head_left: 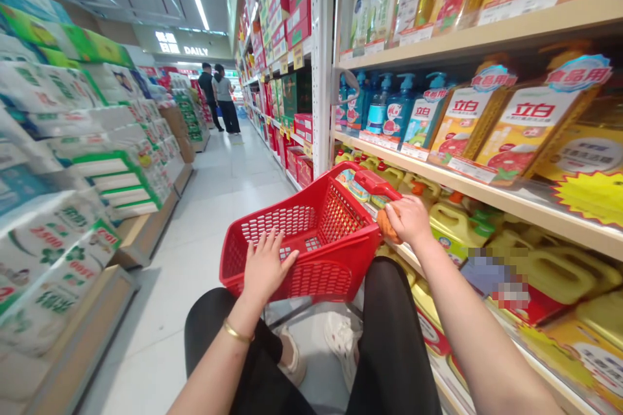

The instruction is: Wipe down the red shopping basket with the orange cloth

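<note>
A red plastic shopping basket (311, 233) rests tilted across my knees in a shop aisle. My left hand (265, 266) lies on its near rim, fingers spread over the mesh wall. My right hand (407, 219) is closed around an orange object (387, 227) at the basket's right edge, just below the red basket handle (374, 183). What the orange object is cannot be made out. My legs in black trousers and white shoes show below the basket.
Shelves (487, 191) on the right hold yellow detergent bottles and blue pump bottles. Stacked paper-goods packs (73, 162) line the left side on low wooden platforms. Two people (220, 100) stand far down the tiled aisle.
</note>
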`<state>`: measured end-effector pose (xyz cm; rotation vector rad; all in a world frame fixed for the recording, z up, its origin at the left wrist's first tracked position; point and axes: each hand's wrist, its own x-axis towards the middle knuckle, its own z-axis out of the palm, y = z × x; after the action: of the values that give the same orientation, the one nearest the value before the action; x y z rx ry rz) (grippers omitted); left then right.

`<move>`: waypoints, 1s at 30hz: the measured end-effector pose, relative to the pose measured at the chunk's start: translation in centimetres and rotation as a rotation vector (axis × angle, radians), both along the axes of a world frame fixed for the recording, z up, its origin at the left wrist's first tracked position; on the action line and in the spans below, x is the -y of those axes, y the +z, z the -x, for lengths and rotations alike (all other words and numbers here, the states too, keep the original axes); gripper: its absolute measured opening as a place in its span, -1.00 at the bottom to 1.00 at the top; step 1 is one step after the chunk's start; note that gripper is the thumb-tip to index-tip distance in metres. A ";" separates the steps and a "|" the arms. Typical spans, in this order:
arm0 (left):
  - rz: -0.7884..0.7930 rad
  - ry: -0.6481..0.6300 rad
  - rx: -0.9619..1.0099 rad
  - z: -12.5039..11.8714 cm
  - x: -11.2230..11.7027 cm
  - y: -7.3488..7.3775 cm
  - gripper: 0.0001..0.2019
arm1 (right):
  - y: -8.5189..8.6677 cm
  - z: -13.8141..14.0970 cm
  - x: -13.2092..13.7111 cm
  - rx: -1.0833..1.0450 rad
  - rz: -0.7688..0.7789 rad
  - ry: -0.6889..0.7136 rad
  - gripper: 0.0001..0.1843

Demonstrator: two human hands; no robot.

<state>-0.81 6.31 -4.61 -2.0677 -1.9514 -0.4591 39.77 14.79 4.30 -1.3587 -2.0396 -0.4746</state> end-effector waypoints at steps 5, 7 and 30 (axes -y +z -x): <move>0.002 0.050 0.034 -0.1 -1.0 0.6 -0.29 | -0.4 3.2 -2.3 -0.042 0.005 -0.061 -0.51; 0.048 0.064 0.059 0.4 -1.4 1.0 -0.29 | -0.7 4.6 -2.9 -0.068 0.000 -0.082 -0.53; 0.428 -0.074 0.215 13.4 -6.1 2.4 -0.34 | -6.8 26.5 -8.6 0.000 0.340 0.376 -0.50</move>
<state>-14.25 12.38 -2.21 -2.4427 -2.2641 -0.3089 13.28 23.38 -2.46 -1.1110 -2.3820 0.0408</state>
